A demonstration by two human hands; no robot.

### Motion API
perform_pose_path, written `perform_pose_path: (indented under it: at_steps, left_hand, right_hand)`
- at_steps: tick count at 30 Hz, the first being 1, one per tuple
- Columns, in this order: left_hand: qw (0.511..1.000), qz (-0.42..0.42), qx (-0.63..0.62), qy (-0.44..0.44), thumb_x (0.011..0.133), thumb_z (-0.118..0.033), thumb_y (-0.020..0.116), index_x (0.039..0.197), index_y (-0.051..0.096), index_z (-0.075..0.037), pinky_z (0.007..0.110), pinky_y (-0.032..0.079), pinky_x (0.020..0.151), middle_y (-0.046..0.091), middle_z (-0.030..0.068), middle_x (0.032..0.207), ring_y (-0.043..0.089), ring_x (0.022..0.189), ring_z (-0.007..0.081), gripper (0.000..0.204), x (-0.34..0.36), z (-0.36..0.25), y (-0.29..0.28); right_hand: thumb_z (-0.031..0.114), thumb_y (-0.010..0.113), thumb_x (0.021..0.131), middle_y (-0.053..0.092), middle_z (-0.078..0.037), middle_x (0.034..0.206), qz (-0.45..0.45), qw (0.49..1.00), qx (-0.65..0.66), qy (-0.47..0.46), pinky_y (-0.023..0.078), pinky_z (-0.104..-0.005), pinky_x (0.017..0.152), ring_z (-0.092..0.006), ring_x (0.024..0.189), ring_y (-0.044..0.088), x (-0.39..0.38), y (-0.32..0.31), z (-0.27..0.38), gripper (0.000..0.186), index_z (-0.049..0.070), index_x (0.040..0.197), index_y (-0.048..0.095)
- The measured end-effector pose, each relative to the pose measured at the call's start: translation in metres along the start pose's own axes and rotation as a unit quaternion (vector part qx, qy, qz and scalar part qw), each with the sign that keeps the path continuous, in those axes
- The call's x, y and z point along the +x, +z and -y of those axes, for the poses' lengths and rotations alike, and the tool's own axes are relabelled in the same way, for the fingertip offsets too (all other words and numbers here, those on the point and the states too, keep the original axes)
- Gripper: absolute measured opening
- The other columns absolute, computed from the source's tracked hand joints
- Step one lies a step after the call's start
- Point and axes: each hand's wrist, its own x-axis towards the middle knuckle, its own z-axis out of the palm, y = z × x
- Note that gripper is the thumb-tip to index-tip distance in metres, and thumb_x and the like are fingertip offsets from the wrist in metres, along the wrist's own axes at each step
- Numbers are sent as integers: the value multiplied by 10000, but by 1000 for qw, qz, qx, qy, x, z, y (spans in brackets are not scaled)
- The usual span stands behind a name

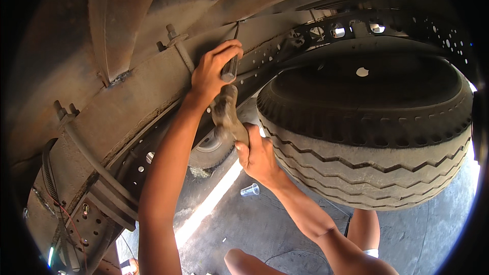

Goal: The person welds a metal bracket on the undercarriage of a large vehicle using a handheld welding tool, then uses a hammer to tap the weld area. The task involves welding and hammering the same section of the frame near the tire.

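Left hand (209, 74) high up, fingers curled closed round the bar (231, 67), no gap showing, and there's the bar standing near upright, thin end up by the beam (125, 104), blunt end down, with the tyre (356, 168) off to the right! Right hand (261, 155) lower, thumb and fingers closed on a grey-brown lump (226, 112), its top just under that blunt end; it's smeared with blur, so it may be a hammer, but I can't swear to it!

And what could go wrong here? Plenty! The left hand sits right beside the blunt end, so a blow off centre could land on bare knuckles, no glove on either hand. A slack hold or a slanted hit could send the thin end skidding along the beam. A slip on the lump's worn-looking surface might twist it out of the right hand, and down it would go past the tyre towards the floor (224, 224), where a clear cup (250, 190) lies on its side. Grit knocked loose overhead could drop on the forearms, too!

Any brands, any labels? Nothing legible: no lettering I can read on tyre, beam, bar or lump, just zigzag tread and dusty metal
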Motion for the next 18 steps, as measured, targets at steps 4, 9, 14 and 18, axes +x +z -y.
perform_pose_path:
  at_steps: [4, 9, 14, 18]
  left_hand:
    - [999, 38, 2, -34, 743, -27, 632, 1048, 645, -78, 437, 511, 864, 636, 70, 1290, 634, 1061, 396, 309, 2, -2, 1]
    - [999, 4, 30, 25, 763, 33, 637, 985, 637, 4, 369, 526, 833, 663, 171, 1196, 683, 940, 363, 225, -1, -7, 4]
    - [999, -24, -3, 36, 813, 19, 652, 981, 642, -10, 362, 532, 866, 679, 150, 1174, 695, 977, 349, 170, -3, -8, 5]
    - [999, -47, 11, 7, 832, -1, 671, 1047, 659, -5, 352, 543, 851, 687, 158, 1171, 702, 964, 348, 215, -4, -9, 9]
  right_hand:
    - [223, 546, 1039, 592, -230, 621, 62, 987, -26, 146, 451, -464, 444, -435, 548, 628, 5, 2, -2, 230, 11, 1052, 457]
    - [274, 526, 1054, 581, -227, 601, 59, 976, 67, 198, 428, -430, 436, -436, 544, 636, -20, -10, 13, 285, 2, 1099, 455]
    - [323, 477, 1072, 578, -202, 597, 44, 981, 62, 180, 441, -425, 449, -384, 524, 645, -30, -19, 16, 327, 0, 1117, 456]
    - [319, 476, 1073, 581, -197, 603, 44, 978, 73, 189, 446, -419, 455, -378, 525, 645, -25, -23, 16, 323, 3, 1131, 446]
